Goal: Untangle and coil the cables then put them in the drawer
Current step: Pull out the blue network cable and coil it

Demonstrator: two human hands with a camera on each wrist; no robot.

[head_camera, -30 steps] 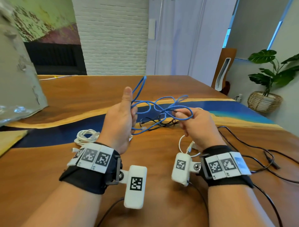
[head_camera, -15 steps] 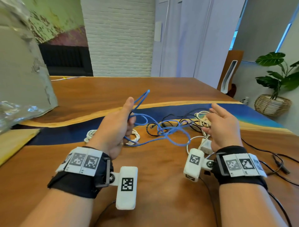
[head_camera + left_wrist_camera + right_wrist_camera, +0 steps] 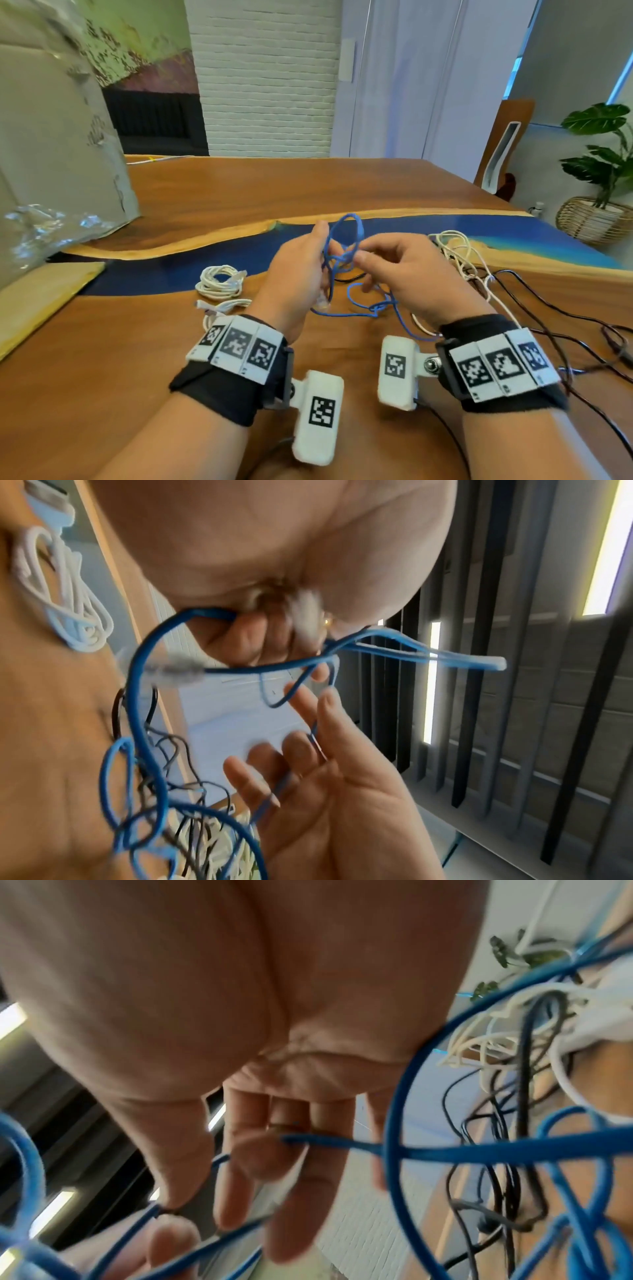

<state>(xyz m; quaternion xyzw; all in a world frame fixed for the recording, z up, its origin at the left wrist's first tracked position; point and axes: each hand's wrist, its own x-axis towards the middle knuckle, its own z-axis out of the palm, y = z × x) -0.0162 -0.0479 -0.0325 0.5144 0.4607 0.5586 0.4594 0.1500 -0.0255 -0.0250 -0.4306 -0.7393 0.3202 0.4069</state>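
A thin blue cable (image 3: pixel 343 236) hangs in loops between both hands above the wooden table (image 3: pixel 102 359). My left hand (image 3: pixel 298 270) grips a bunch of its loops, fingers curled round them (image 3: pixel 240 634). My right hand (image 3: pixel 397 270) is just to the right, fingers fairly straight, and pinches a strand of the blue cable (image 3: pixel 445 1148) under its thumb (image 3: pixel 263 1153). The rest of the blue cable trails down onto the table (image 3: pixel 370 308), still mixed with black wires. No drawer is in view.
A coiled white cable (image 3: pixel 221 282) and a second white cable (image 3: pixel 222 305) lie left of my hands. A loose white cable (image 3: pixel 459 250) and black cables (image 3: pixel 548 308) spread to the right. A large grey wrapped object (image 3: pixel 51 137) stands at far left.
My right hand, which had let go and hovered open over the pile, has come back to the blue cable and taken a strand. My left hand kept its grip; both hands are now close together.
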